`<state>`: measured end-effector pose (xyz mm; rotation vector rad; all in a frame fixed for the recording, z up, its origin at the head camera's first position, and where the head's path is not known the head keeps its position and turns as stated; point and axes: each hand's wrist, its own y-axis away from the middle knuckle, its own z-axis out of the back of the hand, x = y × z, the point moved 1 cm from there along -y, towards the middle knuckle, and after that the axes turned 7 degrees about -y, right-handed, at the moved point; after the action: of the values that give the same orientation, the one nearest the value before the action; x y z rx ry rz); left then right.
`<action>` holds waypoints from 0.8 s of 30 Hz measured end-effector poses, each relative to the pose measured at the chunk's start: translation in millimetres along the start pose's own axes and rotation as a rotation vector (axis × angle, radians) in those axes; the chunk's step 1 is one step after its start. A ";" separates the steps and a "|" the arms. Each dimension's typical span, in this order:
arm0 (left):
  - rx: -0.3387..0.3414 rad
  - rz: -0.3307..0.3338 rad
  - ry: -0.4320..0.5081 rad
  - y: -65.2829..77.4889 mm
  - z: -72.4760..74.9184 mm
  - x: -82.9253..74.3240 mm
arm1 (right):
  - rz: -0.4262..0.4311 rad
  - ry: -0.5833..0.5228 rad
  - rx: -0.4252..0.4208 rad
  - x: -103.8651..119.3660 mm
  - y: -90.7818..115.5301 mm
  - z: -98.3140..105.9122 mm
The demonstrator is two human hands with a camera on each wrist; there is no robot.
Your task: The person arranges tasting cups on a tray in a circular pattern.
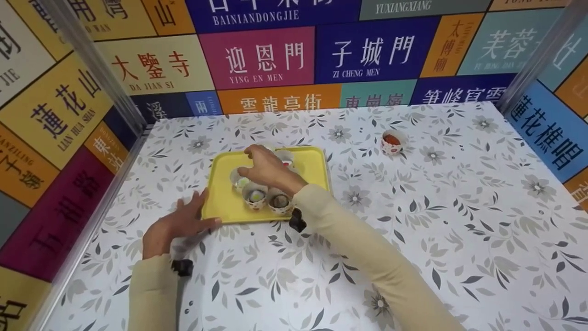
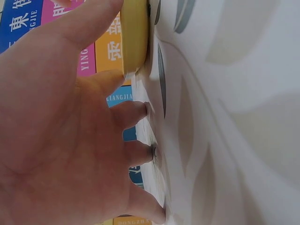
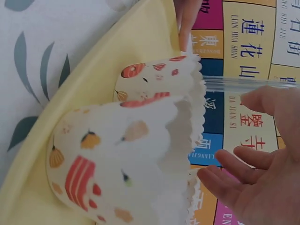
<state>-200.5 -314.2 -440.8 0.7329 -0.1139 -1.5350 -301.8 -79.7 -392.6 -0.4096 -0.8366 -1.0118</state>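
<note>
A yellow tray (image 1: 314, 165) carries several paper baking cups with scalloped rims and food prints. Two of them, a cup with green and white contents (image 1: 255, 205) and a cup with dark contents (image 1: 279, 209), stand near its front edge. My left hand (image 1: 186, 220) is spread at the tray's front left corner, thumb along the front edge. In the left wrist view its other fingertips rest on the tablecloth. Above the cups reaches my right hand (image 1: 271, 170), fingers loosely bent and apart. The right wrist view shows that hand (image 3: 262, 173) with nothing between its fingers, beside a printed cup (image 3: 108, 159).
A single paper cup with orange-red contents (image 1: 391, 143) stands apart at the back right. The floral tablecloth (image 1: 413, 257) covers the table. Panels with Chinese lettering (image 1: 262, 59) rise behind and along both sides.
</note>
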 end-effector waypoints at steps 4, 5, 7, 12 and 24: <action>0.004 0.000 -0.006 -0.9 0.3 0.4 | 0.042 -0.032 -0.056 -0.3 6.3 10.6; 0.004 0.005 -0.008 -0.8 0.4 0.2 | 0.058 -0.048 -0.074 -0.6 8.4 13.1; 0.006 0.019 -0.002 -0.6 0.2 0.0 | 0.082 -0.090 -0.101 -2.2 13.5 17.8; 0.008 0.034 0.008 -0.8 -1.7 -1.1 | 0.145 -0.192 -0.207 -9.3 29.1 31.1; 0.001 0.026 0.006 1.3 0.2 -0.1 | 0.194 -0.212 -0.394 -41.2 56.2 74.6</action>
<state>-199.5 -314.3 -440.0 0.7340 -0.1194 -1.5079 -295.3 20.4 -373.5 -0.9305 -0.7671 -0.9613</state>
